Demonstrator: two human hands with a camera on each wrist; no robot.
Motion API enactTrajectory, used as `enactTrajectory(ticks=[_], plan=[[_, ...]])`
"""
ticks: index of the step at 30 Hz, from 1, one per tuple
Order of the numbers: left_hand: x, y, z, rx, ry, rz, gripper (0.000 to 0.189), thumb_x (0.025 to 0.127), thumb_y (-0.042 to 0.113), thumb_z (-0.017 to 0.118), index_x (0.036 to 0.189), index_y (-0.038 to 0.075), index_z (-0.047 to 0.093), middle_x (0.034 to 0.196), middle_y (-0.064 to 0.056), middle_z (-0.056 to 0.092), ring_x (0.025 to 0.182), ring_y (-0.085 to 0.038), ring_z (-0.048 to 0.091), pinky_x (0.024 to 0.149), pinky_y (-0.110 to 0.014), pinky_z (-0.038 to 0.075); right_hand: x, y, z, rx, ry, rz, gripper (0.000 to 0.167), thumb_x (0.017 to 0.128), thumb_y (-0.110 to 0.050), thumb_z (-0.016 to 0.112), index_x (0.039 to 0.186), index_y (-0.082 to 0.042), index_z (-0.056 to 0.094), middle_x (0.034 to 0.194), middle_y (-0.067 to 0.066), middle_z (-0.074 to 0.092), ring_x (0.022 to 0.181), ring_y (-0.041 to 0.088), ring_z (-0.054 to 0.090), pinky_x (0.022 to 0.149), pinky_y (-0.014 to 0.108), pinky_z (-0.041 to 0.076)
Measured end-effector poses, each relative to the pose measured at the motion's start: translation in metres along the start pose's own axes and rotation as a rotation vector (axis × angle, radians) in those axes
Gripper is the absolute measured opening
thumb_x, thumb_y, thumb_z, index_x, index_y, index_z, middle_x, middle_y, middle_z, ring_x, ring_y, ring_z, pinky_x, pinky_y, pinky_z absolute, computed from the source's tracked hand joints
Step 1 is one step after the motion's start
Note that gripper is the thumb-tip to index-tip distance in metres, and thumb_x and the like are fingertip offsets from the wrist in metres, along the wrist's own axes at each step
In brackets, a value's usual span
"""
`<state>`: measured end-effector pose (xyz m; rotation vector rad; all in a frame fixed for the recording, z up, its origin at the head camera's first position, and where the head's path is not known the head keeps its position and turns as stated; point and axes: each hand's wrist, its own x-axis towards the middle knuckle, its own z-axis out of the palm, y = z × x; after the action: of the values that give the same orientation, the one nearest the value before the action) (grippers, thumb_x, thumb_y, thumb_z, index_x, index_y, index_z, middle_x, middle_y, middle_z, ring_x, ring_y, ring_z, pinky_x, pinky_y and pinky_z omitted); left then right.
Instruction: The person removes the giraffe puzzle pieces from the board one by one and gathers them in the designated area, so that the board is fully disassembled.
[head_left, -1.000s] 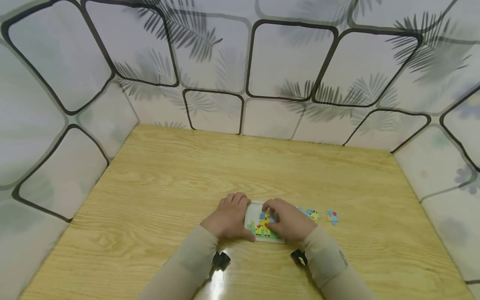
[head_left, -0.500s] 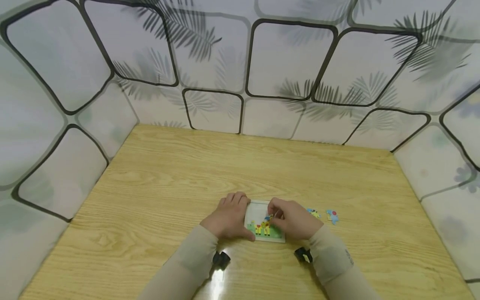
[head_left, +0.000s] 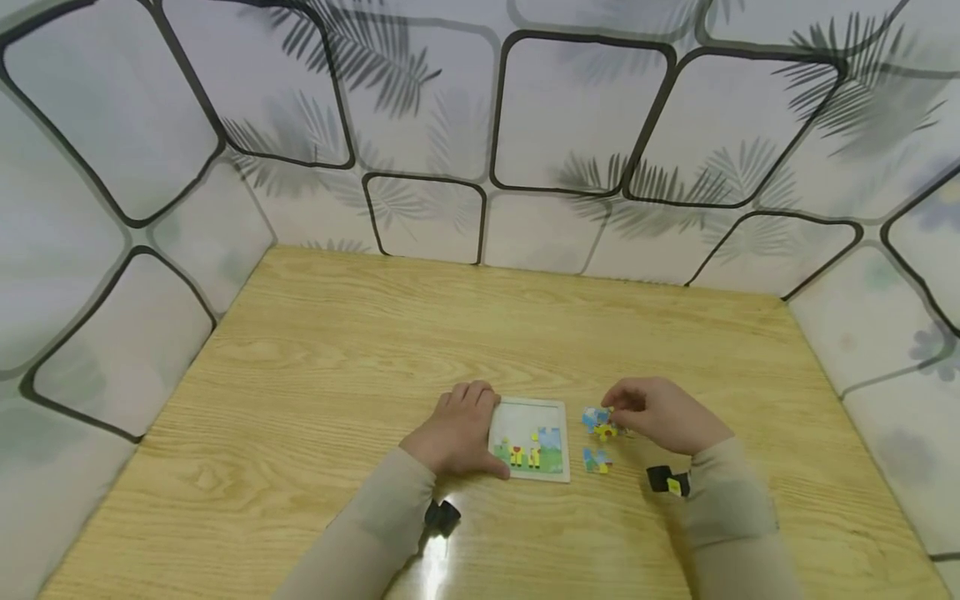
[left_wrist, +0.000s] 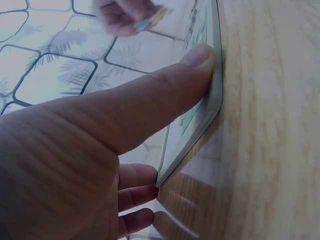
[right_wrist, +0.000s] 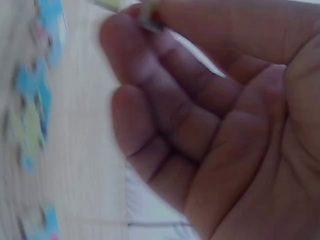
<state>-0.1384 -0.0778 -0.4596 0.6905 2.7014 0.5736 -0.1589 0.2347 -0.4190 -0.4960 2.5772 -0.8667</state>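
My left hand (head_left: 453,435) rests along the left side of a pale-framed jigsaw puzzle (head_left: 565,433). Its thumb (left_wrist: 197,57) lies straight over the near rim in the left wrist view, and its other fingers touch the far corner. Part of a yellow, green and blue picture fills the lower puzzle. To the right of the frame, my right hand (head_left: 667,417) pinches a small puzzle piece (left_wrist: 151,19) between thumb and fingertips, blurred in its wrist view. Several loose pieces (head_left: 596,418) lie under and beside these fingers. Another loose piece (head_left: 597,461) sits nearer, right of the frame.
A wooden table (head_left: 375,333) carries everything, with a patterned cloth wall (head_left: 570,117) around its back and sides. More blue and yellow pieces (right_wrist: 35,110) show blurred in the right wrist view. Black wrist straps (head_left: 442,518) sit below the sleeves.
My right hand has lifted a piece from the puzzle and moved right, over the loose pieces. The giraffe's upper part no longer shows in the frame. My left hand stays put.
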Motion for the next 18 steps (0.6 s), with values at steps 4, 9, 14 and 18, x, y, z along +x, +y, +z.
enactTrajectory(ticks=[4,9,14,18], plan=[[-0.001,-0.001,-0.001,-0.006,-0.009,-0.001,0.103,0.069,0.056,0.088,0.144,0.002,0.042,0.145,-0.011,0.04,0.135,-0.032,0.034,0.114,-0.049,0.03,-0.006,0.01,-0.006,0.036,-0.115,0.076,0.01,0.093,-0.01,0.066,0.102,-0.013,0.071,0.088,-0.001,0.067,0.08,0.018,0.063,0.071,0.037,0.052],[-0.001,-0.001,-0.001,-0.014,-0.009,0.005,0.103,0.069,0.055,0.088,0.144,0.002,0.042,0.145,-0.012,0.04,0.135,-0.033,0.034,0.113,-0.05,0.03,-0.006,0.016,0.0,0.151,-0.245,0.17,0.012,0.083,0.001,0.065,0.092,-0.006,0.071,0.075,0.004,0.066,0.067,0.018,0.058,0.063,0.035,0.05],[0.001,-0.001,0.0,-0.006,-0.004,0.009,0.102,0.069,0.055,0.088,0.144,0.002,0.042,0.145,-0.012,0.04,0.135,-0.033,0.034,0.112,-0.049,0.031,-0.005,0.017,0.005,0.119,-0.246,0.204,0.014,0.078,0.005,0.064,0.086,-0.006,0.068,0.07,0.003,0.059,0.062,0.016,0.051,0.058,0.032,0.045],[0.001,-0.001,0.001,-0.001,-0.004,0.007,0.103,0.069,0.056,0.088,0.144,0.002,0.042,0.144,-0.011,0.04,0.135,-0.032,0.034,0.112,-0.049,0.031,-0.005,0.015,0.007,0.082,-0.243,0.207,0.016,0.076,0.007,0.063,0.085,-0.006,0.066,0.069,0.003,0.056,0.06,0.016,0.049,0.056,0.031,0.042]])
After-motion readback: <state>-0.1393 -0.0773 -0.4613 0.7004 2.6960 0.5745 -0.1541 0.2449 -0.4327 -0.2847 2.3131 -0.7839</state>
